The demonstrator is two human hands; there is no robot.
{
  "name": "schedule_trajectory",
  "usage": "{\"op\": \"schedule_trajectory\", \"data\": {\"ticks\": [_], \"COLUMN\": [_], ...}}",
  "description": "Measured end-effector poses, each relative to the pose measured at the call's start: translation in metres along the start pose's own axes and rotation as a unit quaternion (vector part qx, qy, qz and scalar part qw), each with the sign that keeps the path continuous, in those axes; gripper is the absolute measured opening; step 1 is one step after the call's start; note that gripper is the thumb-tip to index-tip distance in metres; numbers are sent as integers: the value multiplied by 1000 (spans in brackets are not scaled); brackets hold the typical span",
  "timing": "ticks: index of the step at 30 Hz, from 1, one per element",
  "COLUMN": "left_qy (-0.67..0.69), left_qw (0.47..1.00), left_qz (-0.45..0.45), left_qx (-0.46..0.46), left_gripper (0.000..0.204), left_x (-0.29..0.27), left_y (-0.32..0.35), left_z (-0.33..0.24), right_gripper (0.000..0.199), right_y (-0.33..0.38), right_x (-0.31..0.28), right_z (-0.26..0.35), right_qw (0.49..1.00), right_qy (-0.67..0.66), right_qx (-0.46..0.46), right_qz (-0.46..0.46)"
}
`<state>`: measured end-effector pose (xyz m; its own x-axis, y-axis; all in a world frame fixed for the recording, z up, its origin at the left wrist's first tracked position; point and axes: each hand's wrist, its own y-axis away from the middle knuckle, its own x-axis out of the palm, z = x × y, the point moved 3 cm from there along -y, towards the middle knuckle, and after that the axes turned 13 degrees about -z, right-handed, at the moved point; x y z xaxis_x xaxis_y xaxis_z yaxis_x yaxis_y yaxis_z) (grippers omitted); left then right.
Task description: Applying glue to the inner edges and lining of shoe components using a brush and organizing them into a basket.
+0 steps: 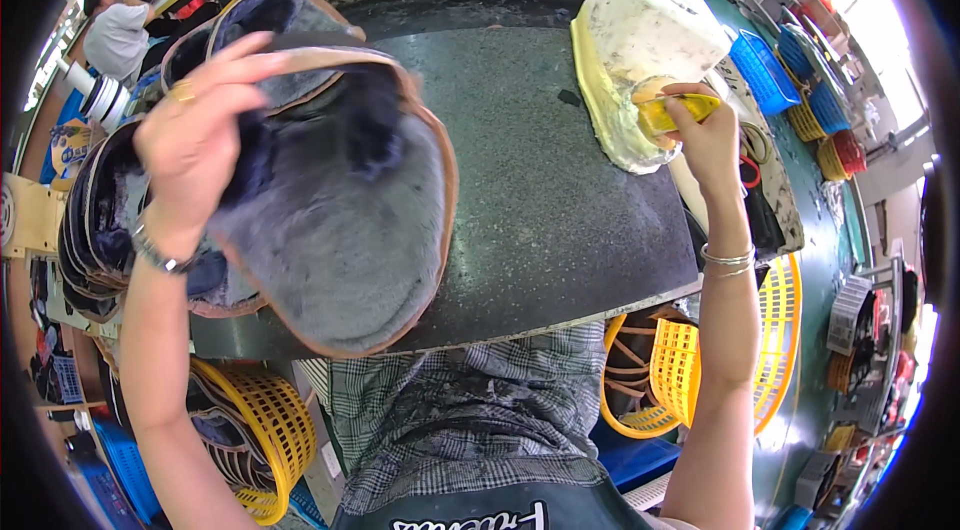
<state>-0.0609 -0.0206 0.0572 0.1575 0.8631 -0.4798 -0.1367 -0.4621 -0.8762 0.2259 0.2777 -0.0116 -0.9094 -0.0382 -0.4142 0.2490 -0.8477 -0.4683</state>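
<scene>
Held by its brown upper rim, a fur-lined slipper upper [340, 220] hangs from my left hand [195, 140] over the left of the dark worktop [530, 200]. Grey plush shows on its inside, and the hand is slightly blurred. My right hand [705, 135] is closed round a small yellow tool [680, 114], its tip in the opening of a white plastic jug [660, 15]. Thick pale-yellow glue [615, 120] coats the jug's side and mouth. The tool's working end is hidden there. Several more fur-lined uppers [105, 210] are stacked to the left.
Yellow baskets with more pieces stand below the worktop, at left [270, 430] and right [675, 370]. A red-handled tool [750, 172] lies beside the jug. Blue crates [762, 70] line the far right. Another person [115, 35] sits at the far left.
</scene>
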Motion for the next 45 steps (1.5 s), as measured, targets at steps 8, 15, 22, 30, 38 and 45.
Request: {"op": "schedule_trajectory", "data": {"ticks": [8,15,22,30,38,45], "left_qy": [25,144,201,141,7,-153], "left_qw": [963,963,828,828,985,981], "left_qz": [67,102,437,480,170,114], "left_qx": [-259,-202,-289,-252,1,-15], "left_gripper": [49,32,30,28,49,61], "left_x": [73,132,154,165,99,89], "left_y": [49,69,26,21,50,3], "left_z": [-61,-35,-16,-18,-90,-29], "right_gripper": [25,26,23,31,17,17], "right_y": [31,55,86,92,55,2], "right_x": [-39,-36,33,91,4,-19], "right_z": [-12,1,54,82,65,17], "right_qw": [968,944,939,816,963,996], "right_qy": [-200,-265,-175,-178,-67,86], "right_qx": [147,176,-19,-341,-120,2], "right_qz": [26,83,295,431,232,-33]}}
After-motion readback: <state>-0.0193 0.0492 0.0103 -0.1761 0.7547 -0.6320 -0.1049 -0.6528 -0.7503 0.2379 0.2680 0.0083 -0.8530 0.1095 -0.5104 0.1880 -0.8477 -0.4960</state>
